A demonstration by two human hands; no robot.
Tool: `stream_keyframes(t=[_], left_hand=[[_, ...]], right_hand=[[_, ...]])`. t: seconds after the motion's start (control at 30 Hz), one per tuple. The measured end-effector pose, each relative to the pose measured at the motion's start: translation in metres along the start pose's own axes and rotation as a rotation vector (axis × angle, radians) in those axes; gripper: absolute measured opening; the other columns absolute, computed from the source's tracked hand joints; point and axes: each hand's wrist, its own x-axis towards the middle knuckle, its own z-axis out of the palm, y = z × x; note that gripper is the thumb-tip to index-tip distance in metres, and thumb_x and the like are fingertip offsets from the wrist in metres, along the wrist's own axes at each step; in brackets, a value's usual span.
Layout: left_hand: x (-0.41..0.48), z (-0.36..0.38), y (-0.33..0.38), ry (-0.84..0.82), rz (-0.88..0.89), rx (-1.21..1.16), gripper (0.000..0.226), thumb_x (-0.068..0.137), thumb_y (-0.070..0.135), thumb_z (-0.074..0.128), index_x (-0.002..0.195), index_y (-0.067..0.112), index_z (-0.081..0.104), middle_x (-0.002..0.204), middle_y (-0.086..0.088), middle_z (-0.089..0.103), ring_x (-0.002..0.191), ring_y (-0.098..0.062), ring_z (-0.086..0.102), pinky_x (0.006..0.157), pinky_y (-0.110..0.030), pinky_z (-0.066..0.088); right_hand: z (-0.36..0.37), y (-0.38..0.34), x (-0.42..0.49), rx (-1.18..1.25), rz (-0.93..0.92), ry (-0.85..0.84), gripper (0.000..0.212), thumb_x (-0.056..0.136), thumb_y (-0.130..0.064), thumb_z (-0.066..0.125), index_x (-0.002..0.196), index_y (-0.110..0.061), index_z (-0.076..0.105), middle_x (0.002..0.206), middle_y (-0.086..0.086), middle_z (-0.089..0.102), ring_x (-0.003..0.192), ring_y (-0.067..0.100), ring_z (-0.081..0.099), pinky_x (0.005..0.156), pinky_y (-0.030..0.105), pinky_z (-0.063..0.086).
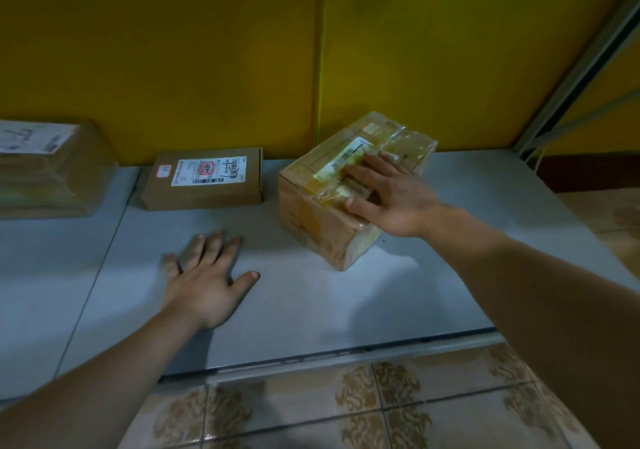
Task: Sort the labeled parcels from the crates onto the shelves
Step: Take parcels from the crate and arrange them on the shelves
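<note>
A cardboard box (349, 185) wrapped in glossy clear tape, a matt cardboard box (204, 178) with paper label, smooth grey shelf (311, 296), glossy floor tiles (346, 410).

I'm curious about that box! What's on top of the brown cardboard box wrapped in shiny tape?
The right hand lies flat on the tape-wrapped brown cardboard box, fingers straight, over a white printed label. The hand covers part of that label, so the rest is hidden.

Shelf (311, 310): grey, low, backed by a yellow wall (173, 50).
Wrapped parcel (52, 168): far left, label up.
Flat box (204, 178): at the back, label up.
Taped box (329, 213): right of it, set askew.
Left hand (204, 282): flat on bare shelf.
</note>
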Motion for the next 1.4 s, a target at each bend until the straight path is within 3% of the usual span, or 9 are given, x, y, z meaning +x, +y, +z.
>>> stream_keyframes(t=[0.13, 0.27, 0.4, 0.53, 0.87, 1.4], left_hand=[[0.0, 0.0, 0.0, 0.002, 0.001, 0.007, 0.074, 0.088, 0.074, 0.015, 0.152, 0.04, 0.002, 0.162, 0.008, -0.01, 0.149, -0.019, -0.013, 0.115, -0.058, -0.002], [-0.002, 0.0, 0.001, 0.002, 0.003, 0.01, 0.075, 0.088, 0.074, 0.014, 0.153, 0.038, 0.002, 0.162, 0.007, -0.011, 0.148, -0.019, -0.014, 0.115, -0.058, -0.003], [-0.004, -0.002, 0.002, 0.006, 0.007, 0.012, 0.074, 0.088, 0.073, 0.014, 0.153, 0.038, 0.002, 0.162, 0.007, -0.011, 0.148, -0.019, -0.015, 0.116, -0.057, -0.004], [-0.003, -0.001, 0.003, 0.005, 0.007, 0.012, 0.074, 0.089, 0.073, 0.014, 0.152, 0.038, 0.002, 0.162, 0.008, -0.011, 0.148, -0.018, -0.016, 0.115, -0.057, -0.003], [-0.001, 0.002, -0.001, 0.009, 0.012, 0.031, 0.09, 0.073, 0.08, -0.006, 0.152, 0.038, -0.001, 0.162, 0.007, -0.01, 0.148, -0.018, -0.015, 0.115, -0.058, -0.003], [-0.001, 0.002, -0.001, 0.013, 0.015, 0.025, 0.09, 0.071, 0.079, -0.006, 0.152, 0.039, 0.002, 0.162, 0.009, -0.008, 0.148, -0.018, -0.013, 0.115, -0.057, 0.001]], right_hand=[[0.015, -0.017, 0.017, -0.014, 0.187, 0.097, 0.069, 0.094, -0.071, 0.027, 0.155, -0.04, 0.018, 0.166, 0.003, 0.008, 0.152, 0.029, 0.001, 0.122, 0.043, 0.001], [0.019, -0.041, 0.036, 0.007, 0.361, 0.106, 0.075, 0.096, -0.07, 0.018, 0.159, -0.03, 0.011, 0.166, 0.013, 0.003, 0.151, 0.04, -0.002, 0.12, 0.051, 0.001], [0.011, -0.027, 0.027, -0.09, 0.253, 0.14, 0.081, 0.087, -0.081, 0.02, 0.156, -0.038, 0.017, 0.166, 0.008, 0.01, 0.151, 0.038, 0.005, 0.119, 0.054, 0.009], [0.022, -0.019, 0.024, -0.119, 0.273, 0.124, 0.082, 0.084, -0.084, 0.016, 0.155, -0.044, 0.01, 0.166, 0.005, 0.006, 0.151, 0.04, -0.005, 0.12, 0.057, -0.005], [0.026, -0.032, 0.075, -0.077, 0.322, 0.194, 0.085, 0.085, -0.084, 0.013, 0.157, -0.038, 0.013, 0.165, 0.011, 0.009, 0.149, 0.045, -0.002, 0.117, 0.06, -0.005], [0.021, -0.028, 0.067, -0.129, 0.28, 0.196, 0.084, 0.083, -0.085, 0.018, 0.154, -0.039, 0.022, 0.162, 0.009, 0.021, 0.148, 0.042, 0.01, 0.117, 0.061, 0.008]])
